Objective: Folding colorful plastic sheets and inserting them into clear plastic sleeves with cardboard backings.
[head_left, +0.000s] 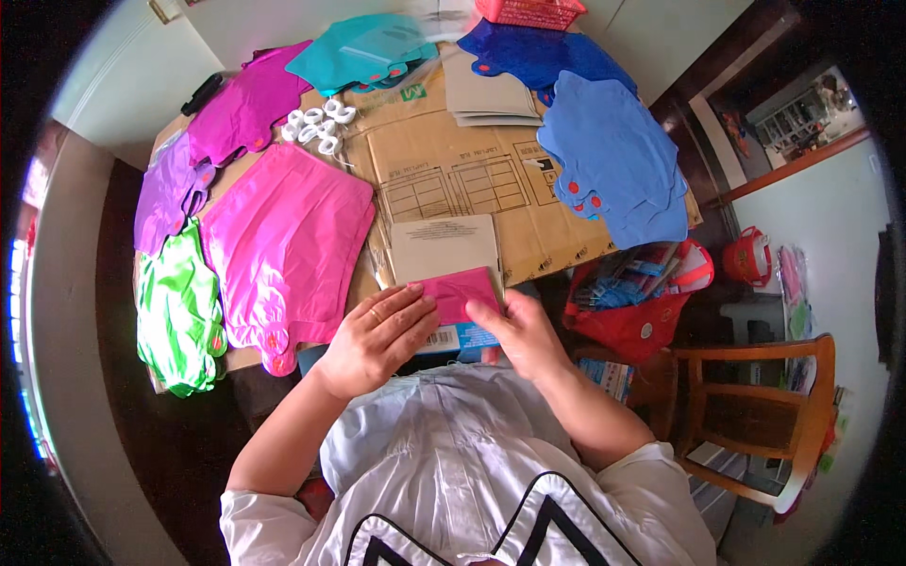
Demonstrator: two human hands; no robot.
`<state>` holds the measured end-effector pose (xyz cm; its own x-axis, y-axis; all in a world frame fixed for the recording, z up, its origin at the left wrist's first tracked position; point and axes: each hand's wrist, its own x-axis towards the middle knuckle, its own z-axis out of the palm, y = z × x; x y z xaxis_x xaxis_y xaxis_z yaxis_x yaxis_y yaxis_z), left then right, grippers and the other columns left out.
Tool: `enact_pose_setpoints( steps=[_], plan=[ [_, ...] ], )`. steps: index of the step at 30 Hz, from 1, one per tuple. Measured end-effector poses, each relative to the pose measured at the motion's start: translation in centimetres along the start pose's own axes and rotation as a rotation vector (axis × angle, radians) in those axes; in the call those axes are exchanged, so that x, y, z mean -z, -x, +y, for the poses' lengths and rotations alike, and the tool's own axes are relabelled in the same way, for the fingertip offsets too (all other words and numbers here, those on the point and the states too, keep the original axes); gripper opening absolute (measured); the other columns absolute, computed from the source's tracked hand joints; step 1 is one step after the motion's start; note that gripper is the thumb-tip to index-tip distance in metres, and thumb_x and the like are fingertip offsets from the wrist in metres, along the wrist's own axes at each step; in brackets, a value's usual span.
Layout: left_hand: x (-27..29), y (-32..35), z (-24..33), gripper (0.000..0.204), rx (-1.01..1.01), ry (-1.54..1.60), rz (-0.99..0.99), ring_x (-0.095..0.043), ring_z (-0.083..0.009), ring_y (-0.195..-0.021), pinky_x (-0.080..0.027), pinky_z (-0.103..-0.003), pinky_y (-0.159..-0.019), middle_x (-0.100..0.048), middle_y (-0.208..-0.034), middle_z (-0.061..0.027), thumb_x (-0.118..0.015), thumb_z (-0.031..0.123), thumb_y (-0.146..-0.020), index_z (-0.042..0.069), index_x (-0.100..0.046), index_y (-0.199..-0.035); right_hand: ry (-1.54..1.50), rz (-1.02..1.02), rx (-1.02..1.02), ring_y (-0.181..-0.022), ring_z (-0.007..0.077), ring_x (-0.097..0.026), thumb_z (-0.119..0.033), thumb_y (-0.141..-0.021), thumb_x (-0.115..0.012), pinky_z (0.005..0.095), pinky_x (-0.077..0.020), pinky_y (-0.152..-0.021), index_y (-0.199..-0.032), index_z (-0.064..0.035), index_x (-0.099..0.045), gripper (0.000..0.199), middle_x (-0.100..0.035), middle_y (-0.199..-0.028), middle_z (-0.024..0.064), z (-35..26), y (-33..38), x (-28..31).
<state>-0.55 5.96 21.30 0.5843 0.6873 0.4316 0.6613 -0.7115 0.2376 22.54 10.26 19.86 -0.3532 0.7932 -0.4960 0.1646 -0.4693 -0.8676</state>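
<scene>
A folded pink piece of thin fabric or film [461, 291] lies over the near part of a grey-beige card [444, 243], at the table's front edge. My left hand [377, 338] rests on the left end of the pink fold, fingers stretched out and together. On the other side my right hand [519, 338] grips the fold and card, thumb on top and fingers underneath. Just below them, partly hidden by my hands, is a blue and white package [472, 336]. A large spread pink sheet with a rounded scalloped end [288, 236] lies to the left.
Cardboard [406, 141] covers the table. Around it lie stacks in green [179, 307], purple [168, 193], magenta [247, 104], teal [363, 52], dark blue [547, 57] and light blue [618, 156]. White rolls [321, 124], grey cards [486, 90], a red bag [628, 316] and a wooden chair [755, 424] are nearby.
</scene>
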Motion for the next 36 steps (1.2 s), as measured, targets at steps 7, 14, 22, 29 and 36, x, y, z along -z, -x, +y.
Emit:
enact_pose_setpoints(
  steps=[7, 14, 22, 29, 36],
  plan=[
    [-0.3, -0.4, -0.3, 0.036, 0.031, 0.034, 0.095, -0.060, -0.0316, -0.111, -0.049, -0.042, -0.095, -0.063, -0.115, -0.0133, -0.058, 0.011, -0.078, 0.001, -0.061, -0.112, 1.236, 0.358, 1.215, -0.097, 0.0287, -0.058, -0.022, -0.077, -0.071, 0.0402, -0.0480, -0.078, -0.104, -0.0018, -0.064, 0.034, -0.060, -0.108, 0.0141, -2.4, 3.9, 0.9],
    [0.7, -1.4, -1.2, 0.060, 0.354, 0.080, 0.181, -0.041, -0.0380, -0.130, -0.030, -0.047, -0.110, -0.049, -0.133, -0.0197, -0.067, 0.008, -0.067, 0.001, -0.053, -0.125, 1.222, 0.170, 1.447, -0.085, 0.0266, -0.064, -0.011, -0.081, -0.056, 0.0379, -0.0510, -0.077, -0.103, 0.0040, -0.062, 0.028, -0.064, -0.094, 0.0146, -2.4, -1.0, 1.8],
    [0.3, -4.2, 0.1, 0.054, 0.804, -0.146, 0.208, -0.049, -0.0385, -0.117, -0.035, -0.047, -0.102, -0.055, -0.122, -0.0193, -0.071, 0.018, -0.070, 0.000, -0.055, -0.118, 0.878, 0.248, 1.166, -0.068, 0.0285, -0.064, -0.001, -0.077, -0.068, 0.0363, -0.0504, -0.060, -0.094, -0.0039, -0.064, 0.019, -0.065, -0.078, 0.0118, -3.8, -2.0, 1.3],
    [-2.5, -5.9, -0.3, 0.015, 0.919, 0.475, 0.540, -0.062, -0.0203, -0.068, -0.047, -0.033, -0.063, -0.066, -0.077, -0.0113, -0.068, 0.016, -0.077, 0.002, -0.064, -0.075, 0.801, 0.284, 1.120, -0.069, 0.0297, -0.065, -0.004, -0.080, -0.065, 0.0383, -0.0508, -0.060, -0.093, -0.0046, -0.064, 0.013, -0.066, -0.082, 0.0117, -5.1, -1.6, 1.1],
    [-5.1, -5.3, 2.3, 0.021, 0.752, 1.480, 0.894, -0.065, -0.0142, -0.088, -0.054, -0.027, -0.076, -0.068, -0.099, -0.0070, -0.059, -0.003, -0.086, 0.000, -0.059, -0.106, 1.035, 0.345, 1.429, -0.083, 0.0257, -0.068, 0.004, -0.073, -0.068, 0.0348, -0.0547, -0.073, -0.101, 0.0003, -0.066, 0.028, -0.069, -0.097, 0.0123, -4.3, -0.1, 0.8]
  ],
)
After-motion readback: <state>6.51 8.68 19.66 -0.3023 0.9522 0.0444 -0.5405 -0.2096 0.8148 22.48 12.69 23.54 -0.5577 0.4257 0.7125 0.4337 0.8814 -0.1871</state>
